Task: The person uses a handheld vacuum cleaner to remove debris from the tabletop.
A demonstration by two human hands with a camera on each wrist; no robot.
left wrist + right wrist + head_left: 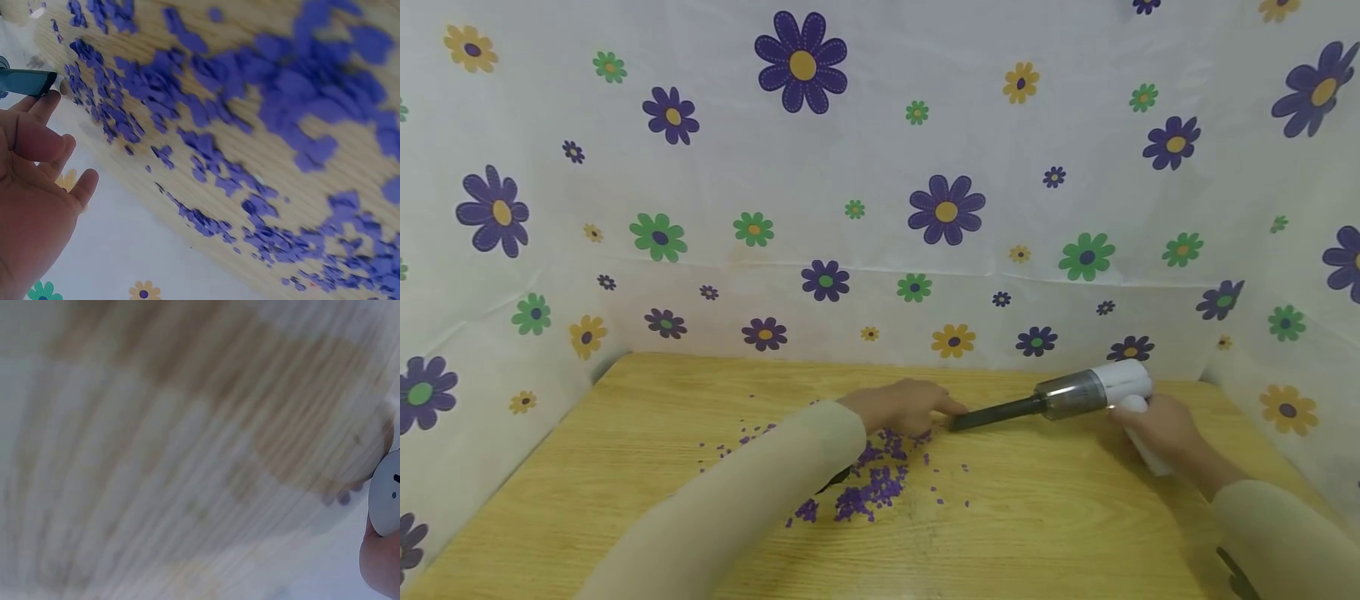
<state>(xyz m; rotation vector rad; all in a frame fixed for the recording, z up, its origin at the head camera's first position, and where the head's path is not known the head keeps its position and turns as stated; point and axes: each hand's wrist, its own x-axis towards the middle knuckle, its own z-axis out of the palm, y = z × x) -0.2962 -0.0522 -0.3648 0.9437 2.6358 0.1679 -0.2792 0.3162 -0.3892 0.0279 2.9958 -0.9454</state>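
In the head view my right hand (pixel 1165 429) grips the white handle of a handheld vacuum cleaner (pixel 1075 395), which has a smoky clear canister. Its long dark nozzle (pixel 1000 412) points left, low over the table. My left hand (pixel 906 406) is at the nozzle's tip, one finger extended to it. In the left wrist view the fingers of this hand (pixel 37 150) are spread and a fingertip touches the nozzle end (pixel 31 82). Purple paper scraps (pixel 880 483) lie beneath and in front of the left forearm. At the right wrist view's edge, only part of the vacuum's white body (pixel 384 494) shows, held by the hand (pixel 381 562).
A light wood-grain table (pixel 1037 517) carries the scattered scraps, densest left of centre. White sheeting with a flower print (pixel 880 167) encloses its back and both sides. Part of the scraps is hidden by my left sleeve (pixel 737 500).
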